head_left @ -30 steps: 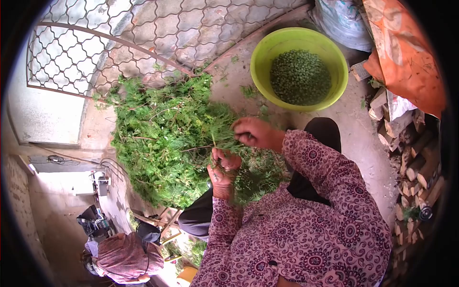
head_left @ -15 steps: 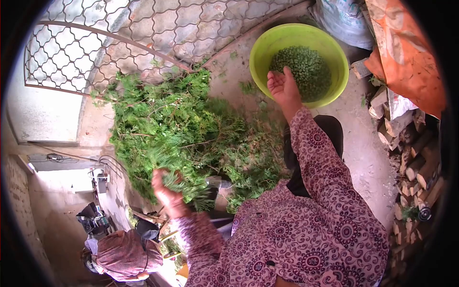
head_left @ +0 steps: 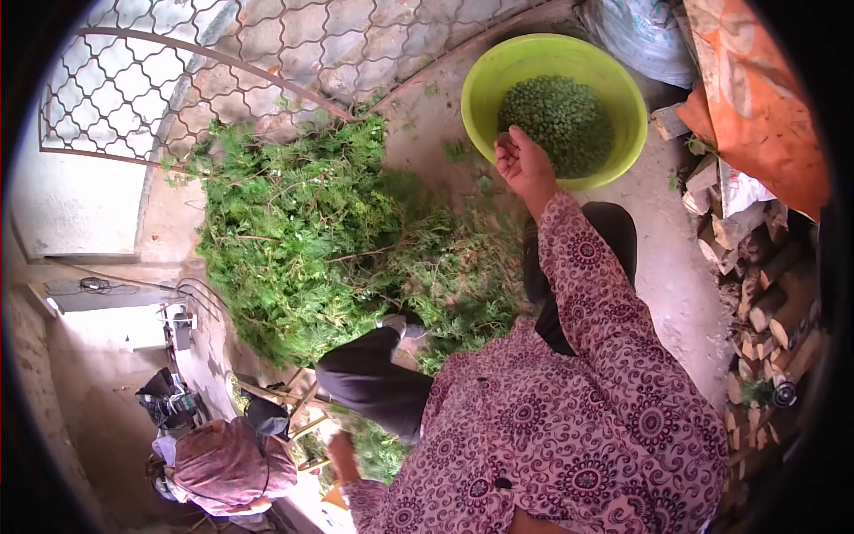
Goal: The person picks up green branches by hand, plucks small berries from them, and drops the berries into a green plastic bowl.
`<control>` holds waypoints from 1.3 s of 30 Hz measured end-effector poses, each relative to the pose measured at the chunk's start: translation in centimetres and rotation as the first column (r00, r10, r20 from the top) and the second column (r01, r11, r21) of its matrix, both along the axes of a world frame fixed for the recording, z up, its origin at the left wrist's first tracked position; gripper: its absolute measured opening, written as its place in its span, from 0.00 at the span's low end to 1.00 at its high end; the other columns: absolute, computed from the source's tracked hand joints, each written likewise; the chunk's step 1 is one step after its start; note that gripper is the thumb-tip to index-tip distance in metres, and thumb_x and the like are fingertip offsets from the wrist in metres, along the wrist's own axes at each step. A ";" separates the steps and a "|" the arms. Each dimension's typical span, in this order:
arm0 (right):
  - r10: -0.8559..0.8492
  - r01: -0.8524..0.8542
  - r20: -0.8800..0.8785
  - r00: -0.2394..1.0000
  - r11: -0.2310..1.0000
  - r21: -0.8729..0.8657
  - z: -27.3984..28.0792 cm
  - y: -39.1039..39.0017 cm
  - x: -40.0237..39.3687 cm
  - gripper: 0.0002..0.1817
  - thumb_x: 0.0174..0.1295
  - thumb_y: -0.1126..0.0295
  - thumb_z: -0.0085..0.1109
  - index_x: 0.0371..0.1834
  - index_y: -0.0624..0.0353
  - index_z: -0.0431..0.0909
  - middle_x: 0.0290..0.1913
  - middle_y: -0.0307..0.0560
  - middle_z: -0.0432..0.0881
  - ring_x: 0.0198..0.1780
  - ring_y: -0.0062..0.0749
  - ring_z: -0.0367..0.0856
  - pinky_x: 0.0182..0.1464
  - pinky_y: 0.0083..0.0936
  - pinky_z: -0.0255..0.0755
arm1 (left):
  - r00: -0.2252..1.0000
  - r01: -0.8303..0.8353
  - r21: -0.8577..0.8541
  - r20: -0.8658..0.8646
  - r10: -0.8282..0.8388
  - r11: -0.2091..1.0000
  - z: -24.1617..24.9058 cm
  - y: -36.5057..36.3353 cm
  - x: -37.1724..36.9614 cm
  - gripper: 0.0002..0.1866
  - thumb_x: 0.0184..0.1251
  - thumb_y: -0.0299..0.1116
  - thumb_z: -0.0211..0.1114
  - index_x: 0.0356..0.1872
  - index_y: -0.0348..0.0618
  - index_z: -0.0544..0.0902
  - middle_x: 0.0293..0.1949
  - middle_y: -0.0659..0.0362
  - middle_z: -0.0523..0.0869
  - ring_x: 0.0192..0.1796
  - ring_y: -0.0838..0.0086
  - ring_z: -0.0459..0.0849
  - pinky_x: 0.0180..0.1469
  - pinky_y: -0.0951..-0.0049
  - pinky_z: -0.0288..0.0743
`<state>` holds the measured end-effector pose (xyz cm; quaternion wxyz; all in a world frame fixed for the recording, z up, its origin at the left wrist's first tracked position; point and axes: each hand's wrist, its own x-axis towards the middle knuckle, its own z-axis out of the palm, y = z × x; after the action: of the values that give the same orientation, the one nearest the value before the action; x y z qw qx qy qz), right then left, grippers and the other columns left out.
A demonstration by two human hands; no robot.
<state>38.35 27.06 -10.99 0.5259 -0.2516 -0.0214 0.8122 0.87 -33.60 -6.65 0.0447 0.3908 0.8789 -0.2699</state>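
Note:
My right hand [head_left: 527, 167], its fingers curled together in a pinch, hovers at the near rim of a yellow-green basin [head_left: 627, 156]. I cannot tell what is between its fingertips. A heap of small round green cones or berries [head_left: 559, 111] lies inside the basin. Low on the left, beyond my bent leg [head_left: 374, 369], is my left hand [head_left: 342, 449], smeared by motion, its fingers not readable. Some green foliage [head_left: 382, 456] shows right beside it. A large pile of leafy green branches [head_left: 294, 231] spreads on the floor between my leg and the metal grille.
A wavy metal grille [head_left: 294, 40] runs along the top. Stacked firewood [head_left: 774, 303], an orange sheet [head_left: 756, 116] and a pale sack [head_left: 636, 40] line the right side. Another person [head_left: 227, 467] sits at lower left near wooden chair legs [head_left: 302, 400].
My left hand has swung down and back from the branch pile, where it held a green sprig, to beyond my leg. My right hand's fingers have curled closer together at the basin.

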 end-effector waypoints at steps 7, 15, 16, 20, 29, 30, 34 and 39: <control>-0.057 0.076 0.233 0.971 0.994 -0.073 -0.5 -1.4 2.1 0.09 0.58 0.65 0.55 0.32 0.59 0.71 0.24 0.41 0.75 0.20 0.23 0.73 0.19 0.17 0.65 | 0.572 -0.287 -0.179 0.756 0.319 0.941 -5.7 -4.7 6.4 0.16 0.55 0.45 0.61 0.38 0.46 0.81 0.32 0.53 0.84 0.32 0.66 0.82 0.36 0.66 0.75; 0.161 -0.189 0.505 0.848 0.982 0.005 -3.0 -5.5 -0.9 0.10 0.58 0.62 0.55 0.28 0.57 0.71 0.21 0.40 0.76 0.18 0.21 0.72 0.17 0.16 0.65 | 0.889 -0.411 0.479 0.398 0.225 0.776 -0.2 6.9 -0.7 0.22 0.54 0.43 0.62 0.45 0.36 0.78 0.39 0.44 0.81 0.43 0.57 0.80 0.47 0.63 0.71; 0.188 -0.202 0.548 0.815 0.979 -0.036 -2.9 -6.5 -2.1 0.11 0.58 0.63 0.53 0.26 0.59 0.72 0.19 0.42 0.75 0.16 0.22 0.70 0.15 0.18 0.63 | 0.950 -0.264 0.591 0.297 0.098 0.762 2.0 9.0 -0.5 0.23 0.55 0.42 0.62 0.45 0.32 0.76 0.40 0.43 0.81 0.43 0.57 0.80 0.46 0.64 0.72; 0.284 -0.513 0.754 0.592 0.854 0.080 -2.9 -9.9 -4.8 0.13 0.56 0.62 0.52 0.26 0.64 0.73 0.16 0.46 0.74 0.12 0.25 0.68 0.16 0.25 0.63 | 0.986 0.027 0.867 0.058 -0.155 0.498 6.9 15.7 -1.0 0.16 0.54 0.33 0.60 0.42 0.33 0.78 0.35 0.48 0.81 0.30 0.65 0.81 0.32 0.68 0.74; -0.226 -0.945 0.935 -0.272 0.246 -0.216 -9.6 -13.2 -8.3 0.27 0.51 0.52 0.52 0.42 0.68 0.73 0.43 0.60 0.75 0.46 0.51 0.72 0.50 0.40 0.65 | 0.855 -0.011 0.937 0.190 -0.483 0.349 10.9 31.0 2.0 0.15 0.56 0.32 0.63 0.43 0.35 0.78 0.43 0.49 0.80 0.40 0.68 0.82 0.33 0.73 0.79; -0.217 -0.943 0.935 -0.281 0.241 -0.227 -10.1 -13.3 -8.8 0.27 0.51 0.52 0.52 0.42 0.68 0.73 0.43 0.60 0.75 0.46 0.51 0.72 0.50 0.40 0.65 | 0.843 0.009 0.936 0.183 -0.506 0.353 10.5 32.4 2.2 0.15 0.56 0.32 0.63 0.42 0.35 0.78 0.43 0.48 0.80 0.40 0.66 0.82 0.35 0.71 0.79; -0.313 -0.942 0.893 -0.322 0.203 -0.268 -10.6 -13.3 -12.3 0.30 0.50 0.53 0.54 0.52 0.65 0.69 0.48 0.60 0.72 0.51 0.50 0.70 0.53 0.40 0.64 | 0.801 0.106 0.925 0.137 -0.583 0.364 8.4 36.0 1.4 0.14 0.55 0.31 0.63 0.41 0.34 0.78 0.43 0.46 0.79 0.43 0.59 0.81 0.42 0.65 0.77; -0.324 -0.916 0.858 -0.399 0.175 -0.360 -13.1 -12.1 -16.7 0.30 0.51 0.56 0.57 0.54 0.63 0.68 0.50 0.58 0.71 0.54 0.48 0.67 0.54 0.41 0.63 | 0.786 0.075 0.843 0.278 -0.552 0.532 3.5 35.6 -0.9 0.16 0.52 0.29 0.65 0.41 0.34 0.77 0.42 0.44 0.78 0.43 0.55 0.80 0.43 0.65 0.76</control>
<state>21.61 14.99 -24.14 -0.1105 -0.4022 -0.8513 0.3183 -0.05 1.96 -3.19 0.0476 0.5833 0.7670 0.2630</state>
